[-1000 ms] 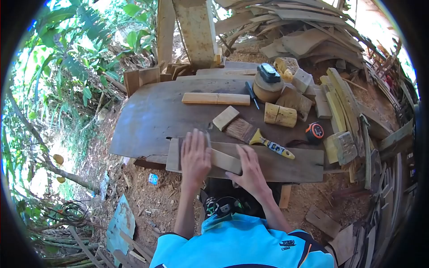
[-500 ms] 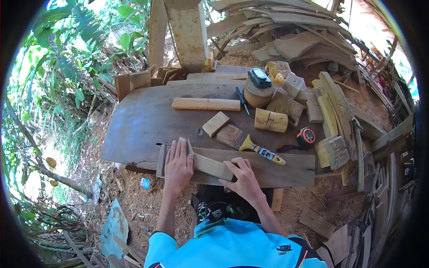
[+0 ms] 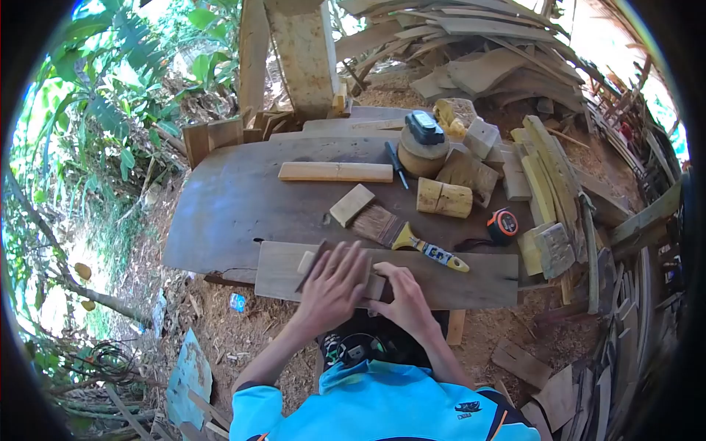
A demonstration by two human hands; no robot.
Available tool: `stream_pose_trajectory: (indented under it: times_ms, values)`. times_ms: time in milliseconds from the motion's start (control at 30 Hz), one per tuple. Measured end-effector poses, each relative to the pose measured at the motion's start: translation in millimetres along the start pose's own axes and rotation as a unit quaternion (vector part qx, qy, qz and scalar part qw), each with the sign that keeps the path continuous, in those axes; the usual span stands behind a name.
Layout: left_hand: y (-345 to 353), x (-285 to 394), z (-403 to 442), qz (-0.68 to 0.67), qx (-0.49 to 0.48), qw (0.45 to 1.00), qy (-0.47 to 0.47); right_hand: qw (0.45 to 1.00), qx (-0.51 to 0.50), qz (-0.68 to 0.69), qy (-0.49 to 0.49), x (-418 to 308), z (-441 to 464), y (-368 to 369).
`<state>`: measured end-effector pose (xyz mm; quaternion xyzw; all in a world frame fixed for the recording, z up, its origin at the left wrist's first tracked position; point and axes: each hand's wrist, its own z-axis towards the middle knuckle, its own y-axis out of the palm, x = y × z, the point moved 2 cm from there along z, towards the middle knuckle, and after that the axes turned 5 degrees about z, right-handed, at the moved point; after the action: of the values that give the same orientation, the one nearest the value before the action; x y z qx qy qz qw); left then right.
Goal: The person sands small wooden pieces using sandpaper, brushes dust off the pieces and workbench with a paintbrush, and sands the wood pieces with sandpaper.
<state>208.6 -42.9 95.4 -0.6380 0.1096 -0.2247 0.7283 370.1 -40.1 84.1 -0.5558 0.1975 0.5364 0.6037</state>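
A short pale wooden strip [image 3: 304,260] lies on a flat board [image 3: 471,283] at the near edge of the table, mostly hidden under my hands. My left hand [image 3: 336,285] presses a dark brown sheet that looks like sandpaper [image 3: 314,266] down over the strip, its fingers stretched across it. My right hand [image 3: 406,300] pinches the right end of the strip with thumb and fingers. Just beyond my hands lies a wide paintbrush [image 3: 412,239] with a yellow handle, its bristles close to a small wood block [image 3: 352,204].
On the wooden table [image 3: 220,198] are a wooden bar [image 3: 335,172], a dark screwdriver [image 3: 396,165], a power tool's battery [image 3: 425,128], a split yellow wood cylinder [image 3: 444,199] and a tape measure [image 3: 503,225]. Stacked offcuts [image 3: 544,176] stand at the right.
My left hand has slid right along the strip with the sandpaper, towards my right hand. The strip's left end now shows. My right hand stays at its right end.
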Motion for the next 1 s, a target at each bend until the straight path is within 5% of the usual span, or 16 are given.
stream_pose_trajectory:
  times_ms: [133,233,367,467,567,667,833,1000]
  values:
    - [1.3,-49.2,5.9,0.079,0.024,0.980,-0.182,1.000,-0.011,0.023,0.001,4.3,-4.7,1.4]
    - [-5.0,-33.6,-7.7,0.050,-0.001,0.988,-0.148,0.999,-0.016,0.034,-0.012,6.0,-2.7,-1.8]
    - [-17.1,20.5,-2.0,-0.111,0.003,0.994,0.010,0.993,0.054,0.085,-0.055,10.6,-10.7,-0.1]
    - [-30.6,6.9,2.3,-0.227,0.029,0.973,-0.027,0.956,0.131,0.234,-0.120,-3.2,0.3,1.5]
    - [-3.8,-40.1,-11.5,-0.333,0.006,0.928,-0.167,0.958,0.131,0.194,-0.165,-24.9,17.1,6.7]
    - [-3.4,-27.9,-29.4,-0.427,0.053,0.890,-0.151,0.954,0.122,0.248,-0.116,-31.9,28.7,20.6]
    - [-5.1,-14.9,-32.6,-0.510,0.168,0.829,-0.155,0.943,0.112,0.262,-0.171,-44.9,45.8,25.9]
    - [27.3,-47.9,-22.1,-0.559,0.117,0.789,-0.227,0.940,0.111,0.270,-0.176,-43.5,61.3,31.7]
